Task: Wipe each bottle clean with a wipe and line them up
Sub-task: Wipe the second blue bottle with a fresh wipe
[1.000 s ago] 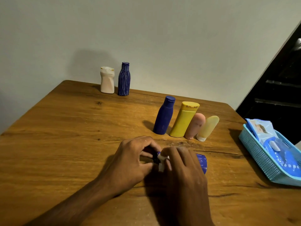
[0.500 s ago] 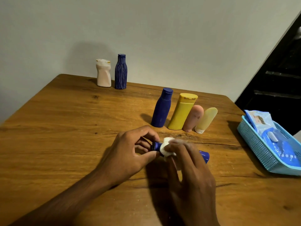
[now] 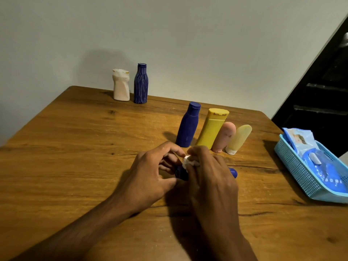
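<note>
A small blue bottle (image 3: 233, 172) lies on its side on the wooden table (image 3: 75, 147), mostly hidden under my hands. My left hand (image 3: 150, 176) grips its left end. My right hand (image 3: 211, 176) presses a crumpled white wipe (image 3: 188, 162) onto the bottle's body. Behind my hands stand a dark blue bottle (image 3: 188, 127), a yellow bottle (image 3: 212, 128), a pink tube (image 3: 224, 136) and a pale yellow tube (image 3: 239, 138), side by side. At the far edge by the wall a white bottle (image 3: 121, 84) and a ribbed blue bottle (image 3: 140, 83) stand together.
A light blue plastic basket (image 3: 293, 166) sits at the table's right edge and holds a pack of wipes (image 3: 301, 142) and a blue packet. A wall runs behind the table; a dark opening lies to the right.
My right hand with the wipe has slid up and over the bottle's left part. The view has shifted slightly; the standing bottles have not moved.
</note>
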